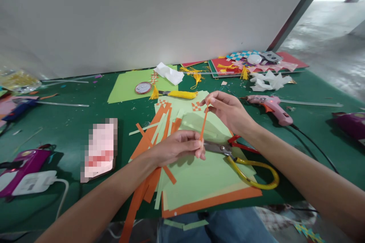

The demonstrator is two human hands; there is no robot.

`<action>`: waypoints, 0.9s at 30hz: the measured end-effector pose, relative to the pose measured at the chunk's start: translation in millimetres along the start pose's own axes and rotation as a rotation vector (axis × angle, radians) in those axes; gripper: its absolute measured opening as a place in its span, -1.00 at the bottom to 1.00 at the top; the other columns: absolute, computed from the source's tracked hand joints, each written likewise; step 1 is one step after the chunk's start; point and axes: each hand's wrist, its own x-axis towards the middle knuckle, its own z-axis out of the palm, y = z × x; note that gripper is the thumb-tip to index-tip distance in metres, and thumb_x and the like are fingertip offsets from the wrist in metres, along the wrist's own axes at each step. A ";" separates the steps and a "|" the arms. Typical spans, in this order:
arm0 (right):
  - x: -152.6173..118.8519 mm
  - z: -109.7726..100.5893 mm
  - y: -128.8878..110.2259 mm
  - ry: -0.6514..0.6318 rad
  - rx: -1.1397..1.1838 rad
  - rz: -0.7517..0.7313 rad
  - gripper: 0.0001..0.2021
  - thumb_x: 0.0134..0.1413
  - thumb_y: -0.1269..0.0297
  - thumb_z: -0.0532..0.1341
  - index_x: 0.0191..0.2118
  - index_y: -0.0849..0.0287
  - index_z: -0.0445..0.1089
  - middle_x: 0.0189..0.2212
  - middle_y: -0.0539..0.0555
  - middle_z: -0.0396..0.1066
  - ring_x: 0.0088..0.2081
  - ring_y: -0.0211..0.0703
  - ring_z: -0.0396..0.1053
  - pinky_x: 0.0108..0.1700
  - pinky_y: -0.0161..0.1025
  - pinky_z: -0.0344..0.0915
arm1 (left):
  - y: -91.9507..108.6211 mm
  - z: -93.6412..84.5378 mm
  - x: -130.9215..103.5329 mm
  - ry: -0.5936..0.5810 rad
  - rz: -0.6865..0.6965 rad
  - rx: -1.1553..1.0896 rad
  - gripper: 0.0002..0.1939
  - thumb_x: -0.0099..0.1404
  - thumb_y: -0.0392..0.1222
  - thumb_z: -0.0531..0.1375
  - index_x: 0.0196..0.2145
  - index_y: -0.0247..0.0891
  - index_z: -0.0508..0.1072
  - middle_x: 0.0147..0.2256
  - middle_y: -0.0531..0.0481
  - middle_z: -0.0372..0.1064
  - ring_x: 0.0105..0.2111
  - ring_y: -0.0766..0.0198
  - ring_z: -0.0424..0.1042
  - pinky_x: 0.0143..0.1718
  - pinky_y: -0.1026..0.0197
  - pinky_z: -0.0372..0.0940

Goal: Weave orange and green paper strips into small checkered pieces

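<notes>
2 hands hold 1 thin orange strip (204,123) between them, above the pale green paper (211,182). The right hand (226,109) pinches its upper end between thumb and fingertips; the left hand (181,145) pinches its lower end the same way, the thumb on top. The strip slants from the left fingertips up to the right ones, its middle bare between the 2 grips.

1 pair of scissors (224,149), with 1 red handle and 1 yellow handle, lies on the paper just right of the left fingers. Loose orange strips (145,148) lie beneath and beside the left hand, too overlapped to count. 1 small checked piece (196,106) lies near the right fingertips.

Farther back there is 1 yellow cutter (182,94), 1 round disc (143,87) and 2 crumpled tissues, 1 white tissue (170,73) at the middle and 1 ragged tissue (270,81) at the right. 2 glue guns rest on the green table (65,125): 1 pink glue gun (269,106) right of the hands, 1 blue glue gun (21,109) at far left.
</notes>
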 end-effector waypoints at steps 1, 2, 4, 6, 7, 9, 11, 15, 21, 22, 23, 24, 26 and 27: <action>-0.1 0.0 0.1 -0.002 -0.001 -0.001 -0.92 0.15 0.32 0.23 -0.36 0.15 0.44 -0.34 0.02 0.43 -0.20 -0.22 0.38 -0.18 -0.26 0.28 | -0.1 -0.6 -0.1 -0.002 -0.005 0.001 -0.77 0.25 -0.11 0.26 -0.43 -0.35 0.39 -0.52 0.04 0.31 -0.37 0.27 0.39 -0.14 0.10 0.22; -0.2 0.1 0.2 -0.004 -0.002 -0.003 -0.92 0.15 0.32 0.23 -0.36 0.15 0.44 -0.34 0.02 0.43 -0.20 -0.22 0.38 -0.18 -0.26 0.27 | -0.2 -1.1 -0.2 -0.004 -0.008 0.004 -0.77 0.25 -0.12 0.25 -0.43 -0.35 0.39 -0.52 0.04 0.32 -0.37 0.28 0.39 -0.14 0.10 0.22; -0.4 0.6 0.3 -0.009 -0.007 -0.006 -0.92 0.15 0.32 0.23 -0.36 0.15 0.44 -0.35 0.01 0.42 -0.21 -0.22 0.37 -0.18 -0.26 0.27 | -0.3 -1.9 -0.2 -0.009 -0.006 0.016 -0.78 0.26 -0.14 0.25 -0.44 -0.35 0.39 -0.53 0.04 0.33 -0.37 0.27 0.39 -0.13 0.10 0.22; -0.5 1.3 0.0 -0.011 -0.010 -0.007 -0.92 0.14 0.32 0.24 -0.37 0.15 0.44 -0.36 0.00 0.41 -0.22 -0.23 0.37 -0.18 -0.26 0.27 | -0.4 -2.4 -0.2 -0.007 0.001 0.031 -0.77 0.25 -0.13 0.25 -0.44 -0.35 0.40 -0.53 0.03 0.34 -0.36 0.26 0.40 -0.14 0.11 0.21; -0.5 1.7 -0.2 -0.012 -0.011 -0.006 -0.92 0.14 0.32 0.24 -0.37 0.15 0.44 -0.36 0.00 0.41 -0.22 -0.23 0.37 -0.18 -0.26 0.27 | -0.3 -2.6 -0.2 -0.003 0.003 0.039 -0.77 0.25 -0.12 0.25 -0.44 -0.34 0.40 -0.53 0.02 0.35 -0.35 0.26 0.41 -0.14 0.12 0.21; -0.3 2.0 -0.6 -0.012 -0.012 -0.004 -0.92 0.14 0.33 0.24 -0.37 0.15 0.44 -0.36 0.00 0.41 -0.22 -0.24 0.37 -0.18 -0.27 0.27 | -0.2 -2.6 -0.2 0.006 0.000 0.049 -0.77 0.25 -0.11 0.26 -0.44 -0.34 0.41 -0.53 0.01 0.36 -0.34 0.25 0.41 -0.15 0.13 0.21; 0.1 1.9 -1.0 -0.010 -0.015 0.000 -0.92 0.14 0.33 0.23 -0.37 0.15 0.43 -0.36 0.00 0.41 -0.23 -0.24 0.37 -0.19 -0.28 0.27 | 0.3 -2.5 -0.3 0.006 -0.004 0.048 -0.76 0.24 -0.10 0.26 -0.44 -0.34 0.42 -0.53 0.01 0.38 -0.34 0.25 0.41 -0.15 0.14 0.22; 0.1 0.7 -2.2 -0.016 -0.015 0.009 -0.92 0.14 0.33 0.23 -0.37 0.16 0.42 -0.37 0.00 0.40 -0.24 -0.25 0.36 -0.21 -0.29 0.27 | 1.7 -1.7 -0.5 0.013 -0.003 0.022 -0.72 0.21 -0.04 0.28 -0.41 -0.36 0.47 -0.46 -0.05 0.45 -0.33 0.25 0.44 -0.14 0.16 0.25; -6.2 7.9 -8.0 -0.107 -0.293 0.077 -0.91 0.08 0.33 0.23 -0.42 0.20 0.39 -0.43 -0.02 0.36 -0.37 -0.29 0.32 -0.28 -0.29 0.29 | 1.7 -2.7 1.9 0.119 0.032 -0.001 -0.54 0.17 0.08 0.28 -0.13 -0.36 0.51 -0.30 -0.15 0.51 -0.32 0.25 0.48 -0.24 0.26 0.30; -7.6 10.3 -8.3 -0.130 -0.366 0.093 -0.91 0.08 0.34 0.23 -0.43 0.21 0.38 -0.46 -0.03 0.35 -0.41 -0.30 0.31 -0.31 -0.29 0.28 | 1.4 -3.1 2.8 0.157 0.032 0.007 -0.56 0.19 0.06 0.27 -0.13 -0.36 0.51 -0.30 -0.15 0.52 -0.34 0.26 0.49 -0.26 0.27 0.31; -9.0 12.6 -8.2 -0.151 -0.424 0.107 -0.91 0.07 0.35 0.22 -0.43 0.21 0.38 -0.49 -0.05 0.33 -0.45 -0.31 0.29 -0.34 -0.30 0.27 | 1.1 -3.6 3.7 0.188 0.029 0.012 -0.59 0.22 0.04 0.26 -0.13 -0.36 0.51 -0.30 -0.15 0.52 -0.36 0.28 0.49 -0.27 0.29 0.31; -10.1 14.7 -7.6 -0.167 -0.462 0.115 -0.91 0.07 0.35 0.21 -0.43 0.21 0.37 -0.52 -0.06 0.32 -0.47 -0.32 0.28 -0.36 -0.30 0.25 | 0.8 -3.9 4.7 0.211 0.023 0.012 -0.62 0.24 0.01 0.24 -0.13 -0.37 0.52 -0.31 -0.16 0.53 -0.37 0.29 0.49 -0.28 0.29 0.32; -11.7 17.2 -5.4 -0.188 -0.494 0.115 -0.92 0.08 0.36 0.20 -0.41 0.21 0.36 -0.55 -0.08 0.31 -0.49 -0.33 0.27 -0.37 -0.31 0.24 | 0.3 -4.3 6.3 0.240 0.009 -0.005 -0.67 0.27 -0.05 0.22 -0.15 -0.38 0.52 -0.34 -0.16 0.53 -0.39 0.29 0.50 -0.30 0.30 0.32; -12.1 17.7 -4.3 -0.191 -0.500 0.109 -0.92 0.08 0.36 0.20 -0.41 0.21 0.37 -0.55 -0.08 0.31 -0.48 -0.32 0.28 -0.37 -0.31 0.24 | 0.2 -4.4 6.8 0.253 0.002 -0.015 -0.68 0.27 -0.07 0.22 -0.16 -0.39 0.52 -0.35 -0.15 0.53 -0.40 0.30 0.50 -0.31 0.31 0.33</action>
